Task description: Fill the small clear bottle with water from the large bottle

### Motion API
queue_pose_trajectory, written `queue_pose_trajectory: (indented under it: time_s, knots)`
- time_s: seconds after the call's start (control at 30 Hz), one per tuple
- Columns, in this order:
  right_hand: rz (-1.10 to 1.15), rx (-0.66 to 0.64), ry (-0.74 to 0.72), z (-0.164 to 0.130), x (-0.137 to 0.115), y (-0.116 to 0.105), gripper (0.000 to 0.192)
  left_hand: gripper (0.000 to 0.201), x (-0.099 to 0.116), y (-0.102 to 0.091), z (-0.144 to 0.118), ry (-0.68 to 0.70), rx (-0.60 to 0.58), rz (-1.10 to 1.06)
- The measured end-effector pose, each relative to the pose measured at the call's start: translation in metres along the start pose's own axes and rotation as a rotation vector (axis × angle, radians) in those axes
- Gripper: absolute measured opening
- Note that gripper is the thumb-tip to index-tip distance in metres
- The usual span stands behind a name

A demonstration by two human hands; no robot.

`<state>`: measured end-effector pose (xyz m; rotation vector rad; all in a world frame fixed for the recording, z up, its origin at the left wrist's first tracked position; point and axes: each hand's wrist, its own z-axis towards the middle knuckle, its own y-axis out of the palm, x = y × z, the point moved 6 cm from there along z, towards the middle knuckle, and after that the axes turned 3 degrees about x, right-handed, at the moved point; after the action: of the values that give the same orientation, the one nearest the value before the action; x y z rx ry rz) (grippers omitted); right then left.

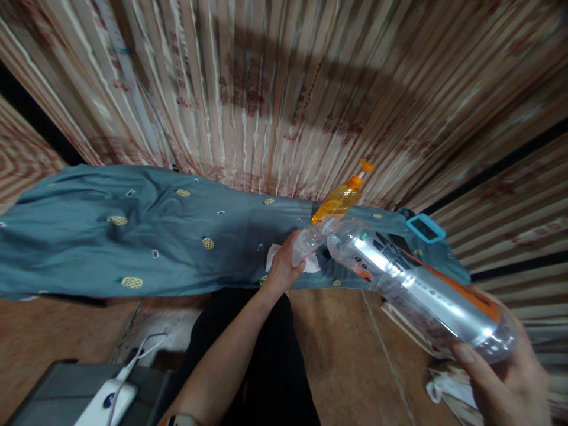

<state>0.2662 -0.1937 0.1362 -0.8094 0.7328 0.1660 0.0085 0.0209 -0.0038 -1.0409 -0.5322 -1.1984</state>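
Observation:
My right hand (510, 378) grips the base end of a large clear plastic bottle (426, 290) with a silver and orange label. The bottle is tipped over, its neck end pointing left and away from me. My left hand (280, 269) is wrapped round a small clear bottle (307, 244), whose top is beside the large bottle's neck. Whether the two mouths touch I cannot tell. Just behind them is an orange pump bottle (339, 201). A white tissue (313, 263) lies on the cloth under my left hand.
A grey-green patterned cloth (168, 231) covers the narrow surface before me, with a pleated curtain (266, 106) behind it. At its right end sits a blue-framed device (426, 228). Lower left, a white power bank (109, 402) with a cable rests on a dark box (53, 390).

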Motion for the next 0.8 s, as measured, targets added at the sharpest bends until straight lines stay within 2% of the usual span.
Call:
queue_pose_trajectory:
  time_s: [0.1,0.33,0.57,0.8]
  knots:
    - [0.106,-0.003,0.084,0.0014,0.0028,0.0005,0.1,0.076,-0.0001,0.0,0.0,0.0,0.009,0.006]
    - [0.11,0.003,0.082,0.0048,0.0073,0.0008,0.098,0.078,-0.001,0.0001,-0.0002,0.001,0.017,0.012]
    - [0.122,0.008,0.059,0.0036,0.0001,0.0,0.094,0.077,0.0005,-0.0006,0.0005,-0.013,-0.003,0.015]
    - [0.126,0.01,0.093,0.0046,-0.0011,-0.0002,0.097,0.077,0.001,-0.0009,0.0004,-0.019,0.001,0.002]
